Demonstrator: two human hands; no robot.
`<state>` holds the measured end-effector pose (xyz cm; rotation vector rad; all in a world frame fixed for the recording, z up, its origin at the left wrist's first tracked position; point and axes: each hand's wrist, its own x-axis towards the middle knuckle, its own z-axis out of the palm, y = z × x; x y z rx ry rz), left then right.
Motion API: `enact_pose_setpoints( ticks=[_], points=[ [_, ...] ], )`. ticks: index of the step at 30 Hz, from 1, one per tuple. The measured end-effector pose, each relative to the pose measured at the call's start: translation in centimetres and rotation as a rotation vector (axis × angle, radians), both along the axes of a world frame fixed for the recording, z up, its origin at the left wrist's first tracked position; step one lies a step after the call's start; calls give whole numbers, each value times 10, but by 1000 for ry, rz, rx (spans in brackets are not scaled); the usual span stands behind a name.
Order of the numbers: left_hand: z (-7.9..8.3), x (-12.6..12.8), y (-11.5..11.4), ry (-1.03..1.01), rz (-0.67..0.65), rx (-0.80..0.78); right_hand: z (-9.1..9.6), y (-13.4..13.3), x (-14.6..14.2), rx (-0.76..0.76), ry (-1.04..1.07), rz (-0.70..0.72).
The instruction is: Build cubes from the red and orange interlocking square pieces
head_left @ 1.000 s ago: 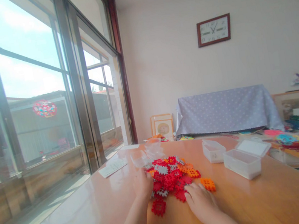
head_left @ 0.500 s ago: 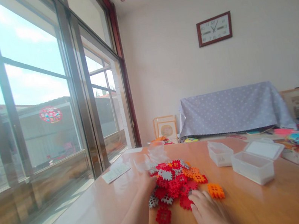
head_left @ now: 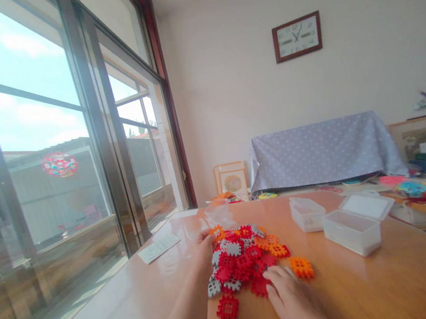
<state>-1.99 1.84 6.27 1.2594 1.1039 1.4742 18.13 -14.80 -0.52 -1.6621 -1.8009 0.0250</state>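
A heap of red, orange and grey waffle-shaped plastic tiles [head_left: 244,259] lies on the wooden table [head_left: 381,284]. My left hand [head_left: 203,248] reaches to the heap's far left edge, fingers closed on an orange tile [head_left: 217,232]. My right hand [head_left: 291,296] lies flat at the heap's near right side, fingers apart and touching red tiles. One red tile [head_left: 227,308] sits apart in front of the heap, and one orange tile [head_left: 301,267] lies just right of my right hand.
Two clear plastic boxes [head_left: 307,214] [head_left: 351,229] stand open to the right of the heap. A clear bag [head_left: 218,214] and a paper slip [head_left: 158,248] lie near the window side. A cloth-covered piece of furniture [head_left: 320,152] stands behind the table.
My left hand has lifted an orange tile at the heap's far left edge. My right hand stays at the near right side. The camera has shifted slightly.
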Motion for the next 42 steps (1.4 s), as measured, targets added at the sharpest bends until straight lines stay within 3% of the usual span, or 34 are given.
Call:
enact_pose_setpoints(
  ticks=[4, 9, 12, 15, 18, 22, 25, 30, 33, 37, 42],
  points=[
    [-4, 39, -21, -154, -183, -55, 0, 2, 6, 109, 226, 6],
    [-7, 100, -57, -346, -411, -149, 2, 6, 19, 187, 651, -53],
    [-8, 129, -75, -369, -574, -165, 9, 9, 31, 227, 851, -120],
    [-12, 144, -85, -342, -690, -160, 19, 11, 45, 283, 976, -143],
    [-17, 145, -86, -317, -756, -148, 32, 15, 59, 264, 1036, -63],
    [-22, 139, -77, -296, -726, -150, 46, 23, 76, 136, 953, 52],
    [-27, 139, -69, -301, -673, -169, 49, 31, 85, 99, 792, 42],
    [-36, 145, -60, -324, -540, -199, 56, 35, 90, 113, 299, 14],
    [-36, 147, -60, -351, -531, -202, 66, 34, 89, 87, 62, 29],
    [-31, 148, -65, -345, -551, -223, 70, 37, 103, 18, 18, 54],
    [-31, 150, -66, -236, -515, -381, 58, 37, 140, -140, 93, 80]
  ],
)
